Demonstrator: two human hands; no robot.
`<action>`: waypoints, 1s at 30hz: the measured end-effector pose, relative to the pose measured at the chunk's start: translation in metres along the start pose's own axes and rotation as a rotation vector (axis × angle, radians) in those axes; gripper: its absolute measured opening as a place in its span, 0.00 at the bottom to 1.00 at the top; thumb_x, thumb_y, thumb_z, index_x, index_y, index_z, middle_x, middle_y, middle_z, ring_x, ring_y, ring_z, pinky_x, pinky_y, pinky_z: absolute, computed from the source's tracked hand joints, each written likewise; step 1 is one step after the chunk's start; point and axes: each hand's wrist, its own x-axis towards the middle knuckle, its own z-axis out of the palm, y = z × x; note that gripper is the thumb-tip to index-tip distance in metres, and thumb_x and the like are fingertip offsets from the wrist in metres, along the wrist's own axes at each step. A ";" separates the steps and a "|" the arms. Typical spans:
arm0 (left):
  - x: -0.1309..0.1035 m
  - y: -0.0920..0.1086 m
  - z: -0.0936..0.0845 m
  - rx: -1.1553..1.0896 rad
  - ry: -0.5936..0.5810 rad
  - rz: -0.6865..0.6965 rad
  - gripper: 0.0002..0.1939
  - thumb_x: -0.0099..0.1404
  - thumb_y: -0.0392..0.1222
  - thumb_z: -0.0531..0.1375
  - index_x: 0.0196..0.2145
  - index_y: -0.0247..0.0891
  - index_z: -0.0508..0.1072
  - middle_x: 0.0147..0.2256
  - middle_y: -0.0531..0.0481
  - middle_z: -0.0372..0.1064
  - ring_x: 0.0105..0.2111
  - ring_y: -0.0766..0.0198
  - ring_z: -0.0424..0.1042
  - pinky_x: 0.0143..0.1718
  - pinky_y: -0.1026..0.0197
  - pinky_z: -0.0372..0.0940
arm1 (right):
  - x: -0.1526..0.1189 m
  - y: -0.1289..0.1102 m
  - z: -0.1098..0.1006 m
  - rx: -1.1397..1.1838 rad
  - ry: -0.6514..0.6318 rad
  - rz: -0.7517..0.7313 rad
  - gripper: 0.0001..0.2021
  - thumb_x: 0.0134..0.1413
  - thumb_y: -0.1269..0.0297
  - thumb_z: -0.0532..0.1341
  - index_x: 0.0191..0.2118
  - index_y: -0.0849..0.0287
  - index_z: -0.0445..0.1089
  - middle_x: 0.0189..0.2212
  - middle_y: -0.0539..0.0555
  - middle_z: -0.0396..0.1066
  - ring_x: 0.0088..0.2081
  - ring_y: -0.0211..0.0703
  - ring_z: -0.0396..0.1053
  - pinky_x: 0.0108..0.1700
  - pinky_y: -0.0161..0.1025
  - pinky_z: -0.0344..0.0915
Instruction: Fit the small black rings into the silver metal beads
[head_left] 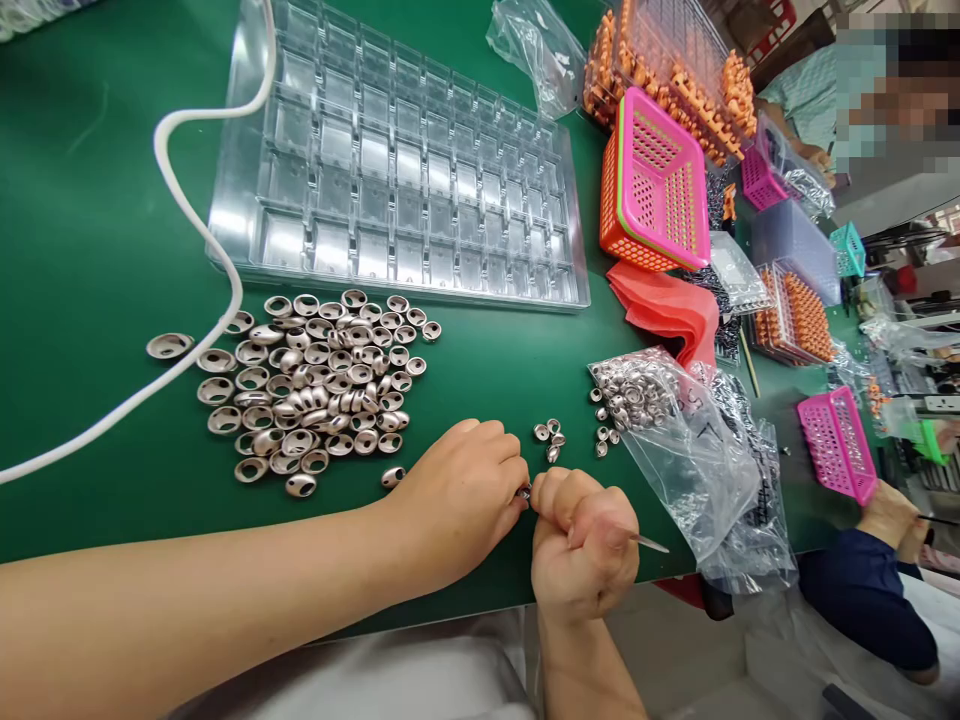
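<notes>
My left hand (461, 490) is closed, its fingertips pinching a small silver metal piece (524, 492) that is mostly hidden. Close against it, my right hand (585, 540) makes a fist round a slim tool (651, 543); a thin pointed end sticks out behind the fist, and its kind is not clear. Just beyond my knuckles lie several small silver rings (553, 438). A single silver oval piece (392, 478) rests beside my left wrist. Farther left, many hollow silver oval pieces (322, 385) form a loose heap on the green table.
A clear compartment tray (420, 170) stands behind the heap. A white cable (176, 190) crosses the left side. On the right are an opened plastic bag (697, 480) of silver rings, red cloth (671, 312), stacked baskets (664, 180) and orange parts (675, 80). Co-workers sit farther right.
</notes>
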 end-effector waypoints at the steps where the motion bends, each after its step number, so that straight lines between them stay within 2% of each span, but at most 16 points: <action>1: 0.000 0.000 0.000 0.001 0.004 0.005 0.06 0.68 0.35 0.62 0.31 0.37 0.76 0.31 0.50 0.70 0.35 0.58 0.65 0.38 0.54 0.57 | 0.000 0.000 0.000 -0.013 0.001 0.003 0.22 0.72 0.57 0.50 0.24 0.55 0.50 0.19 0.43 0.44 0.19 0.32 0.46 0.21 0.33 0.50; 7: 0.000 -0.001 0.001 0.008 0.037 0.032 0.07 0.68 0.35 0.62 0.30 0.37 0.75 0.30 0.51 0.69 0.34 0.58 0.63 0.37 0.54 0.55 | 0.002 -0.002 0.001 -0.025 -0.027 0.019 0.21 0.72 0.57 0.48 0.24 0.55 0.50 0.20 0.43 0.42 0.19 0.32 0.44 0.21 0.33 0.49; 17: -0.002 0.000 0.005 -0.016 0.184 0.084 0.10 0.63 0.31 0.65 0.25 0.38 0.71 0.27 0.52 0.66 0.30 0.59 0.60 0.33 0.54 0.52 | 0.003 -0.004 0.000 -0.077 -0.120 0.015 0.23 0.72 0.57 0.48 0.23 0.56 0.48 0.20 0.44 0.42 0.18 0.32 0.44 0.20 0.35 0.47; 25: 0.004 0.007 -0.011 0.009 0.000 0.031 0.10 0.63 0.32 0.66 0.25 0.37 0.72 0.27 0.51 0.67 0.30 0.59 0.59 0.32 0.55 0.51 | 0.002 -0.008 -0.004 -0.112 -0.160 0.064 0.24 0.73 0.54 0.47 0.23 0.56 0.48 0.20 0.44 0.41 0.20 0.33 0.46 0.22 0.37 0.45; 30: 0.006 0.008 -0.013 0.003 -0.031 0.015 0.09 0.64 0.32 0.66 0.27 0.37 0.74 0.28 0.51 0.68 0.31 0.59 0.61 0.33 0.55 0.52 | 0.003 -0.008 -0.005 -0.074 -0.157 0.049 0.23 0.73 0.56 0.47 0.23 0.56 0.48 0.19 0.44 0.41 0.19 0.32 0.45 0.21 0.37 0.45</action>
